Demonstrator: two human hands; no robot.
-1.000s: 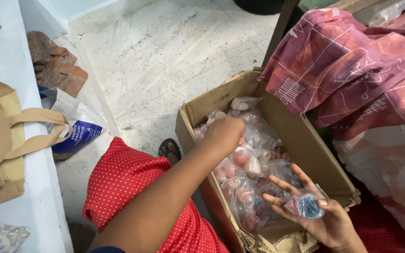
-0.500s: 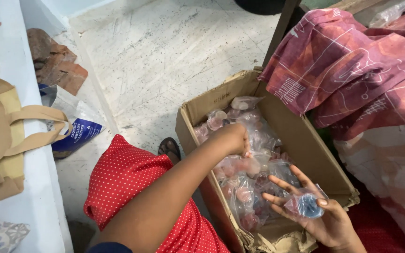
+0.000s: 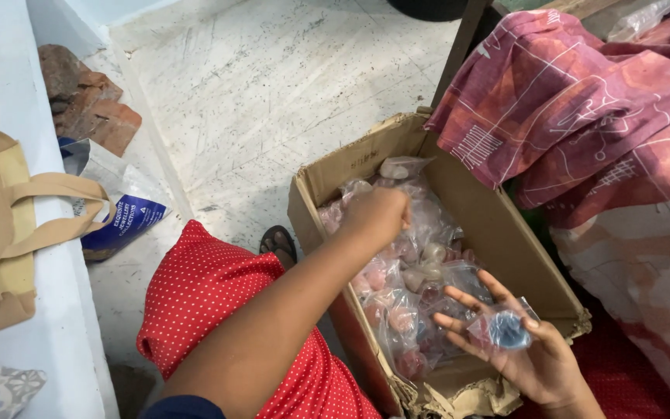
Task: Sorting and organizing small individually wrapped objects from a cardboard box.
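Right hand point(image 3: 533, 353): palm up, fingers spread, small clear packet point(image 3: 503, 329) resting loose, could slide off | Left hand point(image 3: 376, 217): fingers curled into bagged pieces point(image 3: 416, 268), grip hidden | Cardboard box point(image 3: 505, 248): on floor, torn near edge may snag plastic.

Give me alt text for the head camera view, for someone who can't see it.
A person's left hand reaches into a cardboard box of clear bags holding pinkish round pieces, while the right hand lies palm up, holding a small bag with a blue piece. A patterned red cloth lies beside the box.
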